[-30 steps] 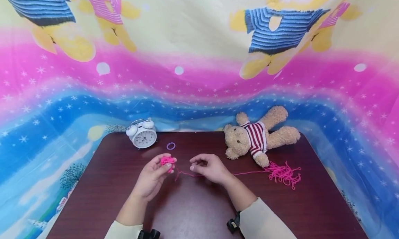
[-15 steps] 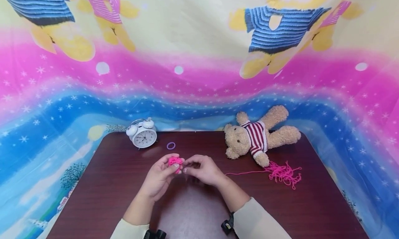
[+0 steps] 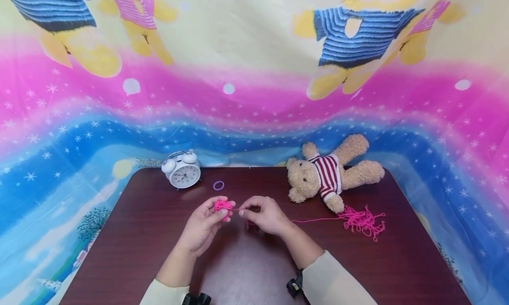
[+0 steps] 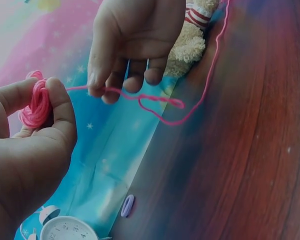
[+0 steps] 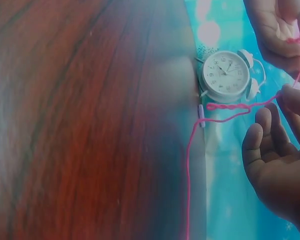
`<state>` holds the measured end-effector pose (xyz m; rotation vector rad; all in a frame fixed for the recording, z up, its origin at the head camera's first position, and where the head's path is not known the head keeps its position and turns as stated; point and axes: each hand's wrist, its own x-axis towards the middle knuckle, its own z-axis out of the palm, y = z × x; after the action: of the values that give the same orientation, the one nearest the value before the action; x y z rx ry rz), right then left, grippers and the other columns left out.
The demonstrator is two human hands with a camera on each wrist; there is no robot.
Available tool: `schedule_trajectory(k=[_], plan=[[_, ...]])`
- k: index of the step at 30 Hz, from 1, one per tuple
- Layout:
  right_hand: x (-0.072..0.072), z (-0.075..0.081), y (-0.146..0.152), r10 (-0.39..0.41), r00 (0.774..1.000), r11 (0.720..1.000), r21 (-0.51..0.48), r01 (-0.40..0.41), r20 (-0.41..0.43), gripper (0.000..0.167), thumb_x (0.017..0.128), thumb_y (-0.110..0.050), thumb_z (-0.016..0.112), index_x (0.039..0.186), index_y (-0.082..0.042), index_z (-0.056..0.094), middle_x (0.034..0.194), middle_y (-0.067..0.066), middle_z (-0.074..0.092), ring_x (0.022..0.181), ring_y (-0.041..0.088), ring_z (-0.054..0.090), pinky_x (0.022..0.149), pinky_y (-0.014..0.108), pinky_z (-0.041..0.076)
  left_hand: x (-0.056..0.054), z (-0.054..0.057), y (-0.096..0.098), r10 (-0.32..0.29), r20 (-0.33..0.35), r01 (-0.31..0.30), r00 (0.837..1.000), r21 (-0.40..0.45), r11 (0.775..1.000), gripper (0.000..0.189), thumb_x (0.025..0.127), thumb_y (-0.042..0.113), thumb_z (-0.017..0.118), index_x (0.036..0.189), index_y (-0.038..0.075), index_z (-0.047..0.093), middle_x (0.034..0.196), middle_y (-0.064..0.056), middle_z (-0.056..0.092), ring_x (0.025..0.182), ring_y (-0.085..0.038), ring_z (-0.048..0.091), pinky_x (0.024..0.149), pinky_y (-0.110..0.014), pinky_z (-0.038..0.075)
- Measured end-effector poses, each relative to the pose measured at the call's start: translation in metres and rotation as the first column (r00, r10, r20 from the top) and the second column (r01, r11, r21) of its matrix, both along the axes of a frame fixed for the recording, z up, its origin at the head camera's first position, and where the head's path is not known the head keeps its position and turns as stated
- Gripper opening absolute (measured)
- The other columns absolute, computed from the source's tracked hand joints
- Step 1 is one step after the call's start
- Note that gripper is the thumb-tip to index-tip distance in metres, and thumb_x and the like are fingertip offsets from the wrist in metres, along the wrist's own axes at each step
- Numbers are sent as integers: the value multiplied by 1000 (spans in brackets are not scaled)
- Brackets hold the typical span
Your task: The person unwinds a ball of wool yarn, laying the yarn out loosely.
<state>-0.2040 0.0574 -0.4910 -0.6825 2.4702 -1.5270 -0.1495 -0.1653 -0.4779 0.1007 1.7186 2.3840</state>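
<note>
My left hand (image 3: 204, 227) grips a small wound bundle of pink yarn (image 3: 222, 206) between thumb and fingers. Close to its right, my right hand (image 3: 264, 216) pinches the strand that leaves the bundle, thumb against forefinger, as the left wrist view shows. Past that pinch the yarn strand (image 4: 207, 85) makes a short twisted loop, then runs off toward the bear. In the head view it leads over the table to a loose tangled heap of pink yarn (image 3: 363, 221) at the right. The right hand's other fingers (image 4: 135, 77) hang loosely bent.
A white twin-bell alarm clock (image 3: 184, 174) stands at the back left of the dark brown table (image 3: 254, 269). Beside it lies a purple ring (image 3: 218, 185). A teddy bear (image 3: 328, 174) in a striped shirt lies at the back right, touching the yarn heap. A printed cloth hangs behind.
Both hands came together as the left moved right with the bundle. The right hand reached the bundle, took the strand and drew slightly back right, leaving a short taut length between the hands.
</note>
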Motion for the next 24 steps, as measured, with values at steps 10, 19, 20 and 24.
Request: schedule_trajectory(k=[10, 19, 20, 24], plan=[[-7, 7, 22, -43, 999, 998, 37, 44, -18, 6, 94, -27, 77, 99, -25, 79, 93, -13, 74, 96, 10, 67, 85, 32, 55, 1, -3, -8, 43, 9, -42, 999, -48, 998, 43, 101, 9, 68, 139, 0, 48, 132, -14, 68, 107, -17, 70, 96, -31, 57], [-12, 9, 40, -74, 997, 997, 24, 74, -20, 4, 94, -24, 77, 97, -26, 79, 100, -11, 73, 99, 13, 67, 89, 36, 55, 1, -3, -16, 48, 13, -47, 999, -45, 998, 43, 102, 7, 65, 140, -1, 46, 128, -8, 71, 105, -17, 69, 92, -28, 57], [-13, 9, 42, -75, 997, 997, 24, 76, -24, 4, 94, -24, 77, 97, -26, 79, 100, -11, 73, 99, 13, 67, 90, 36, 54, 1, -3, -17, 48, 10, -47, 999, -46, 998, 43, 102, 7, 65, 140, 0, 47, 128, -8, 71, 105, -17, 69, 92, -27, 57], [-15, 9, 49, -80, 996, 996, 30, 81, -38, 5, 94, -23, 78, 97, -26, 78, 100, -11, 73, 100, 13, 67, 93, 38, 53, 1, -4, -19, 49, 4, -48, 999, -42, 998, 43, 102, 7, 65, 139, 0, 47, 129, -11, 70, 105, -16, 69, 93, -28, 57]])
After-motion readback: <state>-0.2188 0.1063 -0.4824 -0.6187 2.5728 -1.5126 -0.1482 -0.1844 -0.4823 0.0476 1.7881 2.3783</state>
